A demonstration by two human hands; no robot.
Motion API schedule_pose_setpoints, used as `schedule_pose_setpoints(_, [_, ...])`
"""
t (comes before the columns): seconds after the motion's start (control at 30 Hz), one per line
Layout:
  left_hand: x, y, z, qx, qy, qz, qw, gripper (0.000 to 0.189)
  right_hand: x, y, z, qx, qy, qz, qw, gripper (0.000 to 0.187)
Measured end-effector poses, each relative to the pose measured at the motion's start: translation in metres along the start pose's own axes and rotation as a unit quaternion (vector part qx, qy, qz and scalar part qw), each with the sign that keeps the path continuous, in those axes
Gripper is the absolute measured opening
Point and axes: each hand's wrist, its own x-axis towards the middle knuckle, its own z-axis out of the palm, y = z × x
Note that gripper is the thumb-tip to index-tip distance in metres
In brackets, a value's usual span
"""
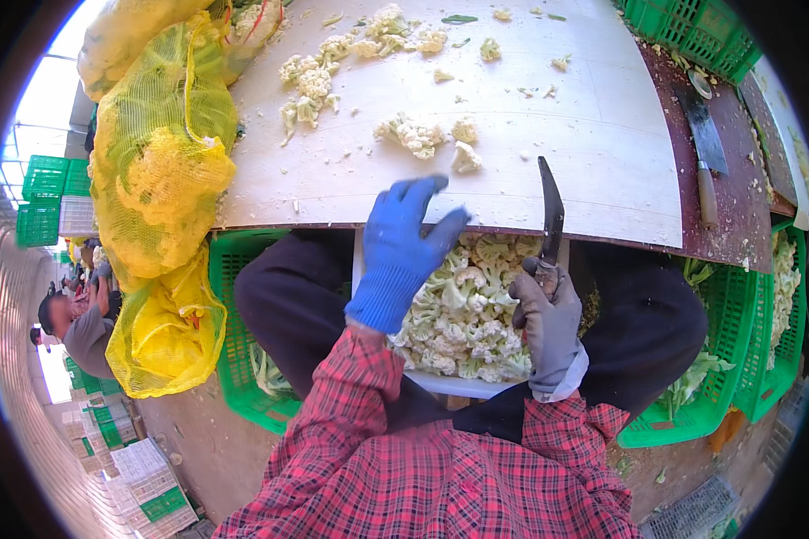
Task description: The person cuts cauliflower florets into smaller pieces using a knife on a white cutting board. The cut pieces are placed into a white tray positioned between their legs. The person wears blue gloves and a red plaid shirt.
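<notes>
My left hand (pixel 404 242), in a blue knit glove, hovers over the near edge of the white tabletop (pixel 580 182) with fingers apart and nothing in them. In a grey glove, my right hand (pixel 549 323) grips the handle of a knife with a dark curved blade (pixel 551 209), its tip pointing up and away from me. Between my knees stands a white crate (pixel 438 383) filled with cut cauliflower florets (pixel 472 323). Just beyond my left hand, a cauliflower cluster (pixel 414 135) and two smaller florets (pixel 466 157) lie on the tabletop.
Yellow mesh bags (pixel 165 162) of cauliflower stand at the left. More florets (pixel 313 82) lie farther back. A cleaver (pixel 704 141) rests on the brown board at right. Green crates (pixel 249 377) with leaves flank my legs. Another person (pixel 87 337) is at far left.
</notes>
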Motion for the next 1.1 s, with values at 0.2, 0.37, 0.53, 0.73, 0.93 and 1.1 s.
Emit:
schedule_pose_setpoints(0.2, [0.041, -0.002, 0.047, 0.074, -0.017, 0.012, 0.997, 0.047, 0.01, 0.009, -0.002, 0.002, -0.019, -0.032, 0.999, 0.032])
schedule_pose_setpoints(0.37, [0.007, 0.012, -0.011, 0.093, -0.223, 0.069, 0.968, 0.039, -0.004, 0.0, -0.008, 0.039, -0.003, -0.004, 0.999, 0.033])
schedule_pose_setpoints(0.53, [0.088, 0.016, 0.038, 0.099, -0.004, 0.054, 0.994, 0.039, -0.002, -0.002, 0.0, 0.045, -0.033, -0.016, 0.998, 0.035])
schedule_pose_setpoints(0.73, [0.02, 0.019, 0.021, 0.111, -0.168, 0.068, 0.977, 0.039, -0.001, 0.001, -0.007, 0.077, -0.018, -0.005, 0.997, 0.035])
schedule_pose_setpoints(0.93, [0.046, -0.008, -0.01, 0.076, 0.025, -0.026, 0.996, 0.07, -0.008, -0.004, 0.0, 0.039, -0.034, 0.002, 0.999, 0.034])
schedule_pose_setpoints(1.1, [0.086, -0.057, 0.02, 0.115, 0.023, 0.043, 0.992, 0.061, 0.004, 0.008, 0.002, 0.021, -0.051, -0.011, 0.998, 0.033])
